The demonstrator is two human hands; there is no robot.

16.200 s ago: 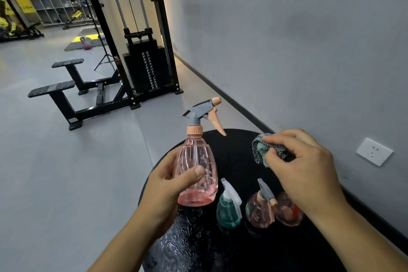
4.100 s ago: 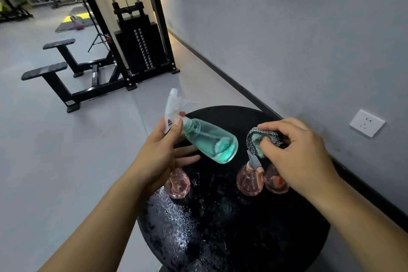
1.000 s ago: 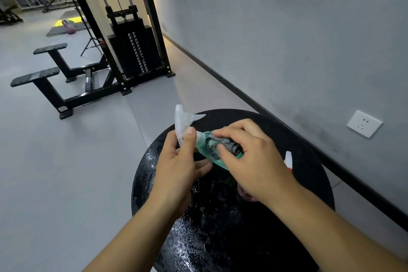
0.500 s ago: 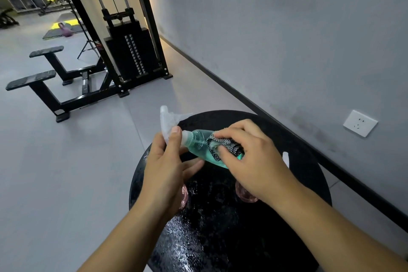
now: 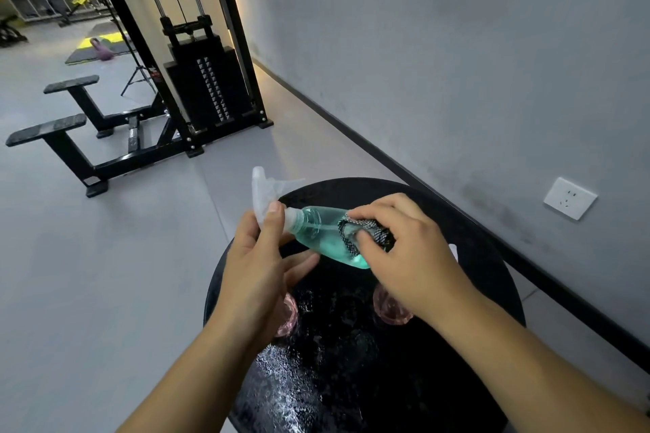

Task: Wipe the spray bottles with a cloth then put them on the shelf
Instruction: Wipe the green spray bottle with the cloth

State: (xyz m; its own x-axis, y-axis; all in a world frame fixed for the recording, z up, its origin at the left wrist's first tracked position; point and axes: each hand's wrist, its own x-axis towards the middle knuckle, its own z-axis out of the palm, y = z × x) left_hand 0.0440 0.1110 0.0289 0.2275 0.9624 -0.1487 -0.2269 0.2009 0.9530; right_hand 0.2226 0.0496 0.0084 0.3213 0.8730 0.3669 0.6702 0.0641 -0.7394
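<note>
the left hand (image 5: 258,267) holds the teal spray bottle (image 5: 322,235) by its neck, tilted sideways above the round black worktop (image 5: 492,278). the right hand (image 5: 404,257) presses a speckled cloth (image 5: 365,228) against the bottle's body. two pink bottles (image 5: 288,316) (image 5: 390,309) stand on the worktop, partly hidden beneath the hands. a wall socket (image 5: 569,198) sits on the grey wall at right.

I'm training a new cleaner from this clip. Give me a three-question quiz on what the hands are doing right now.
1. True or false: the teal spray bottle stands upright on the round black table.
2. Which hand presses the cloth against the bottle? A. left hand B. right hand
3. Fill in: the left hand grips the bottle near its ____.

Key: 1. False, it is held tilted above the table. 2. B. 3. Neck, just below the white trigger head.
</note>
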